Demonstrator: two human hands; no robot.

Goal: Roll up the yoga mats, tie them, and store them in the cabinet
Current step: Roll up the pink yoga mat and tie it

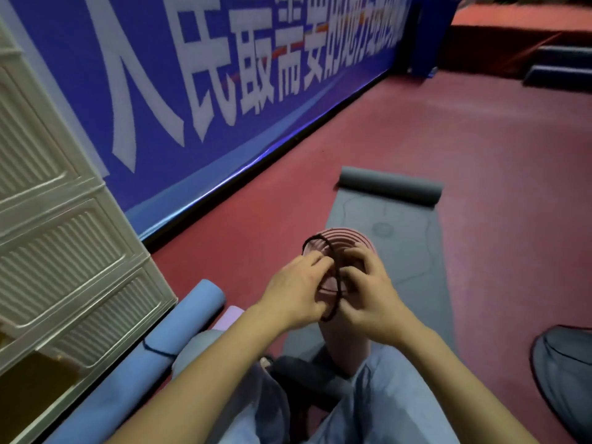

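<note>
Tying step in hand, by the look of it: pink rolled yoga mat (344,344) stood on end between the knees, spiral end (347,243) facing up, black elastic band (315,243) being stretched over that end. Left hand (296,291) and right hand (368,293) close together over the roll's top, fingers curled, each pinching the band; part of the loop standing free beyond the left rim, another strand running down between the two hands across the spiral. Exact fingertip contact partly hidden and blurred, so no telling how far the band sits round the roll. Next move, as a judgement: spreading the loop wide enough to clear the whole rim, then drawing it down the roll's side without letting the layers spring loose. Blue rolled mat (166,344) already tied with a dark cord (157,349), lying on the floor beside the white cabinet (64,238) at left. Grey mat (403,238) only partly rolled, flat on the red floor (480,139) beyond the hands, its rolled far end (389,185) well apart from them. Storing not yet done for any mat in view.
</note>
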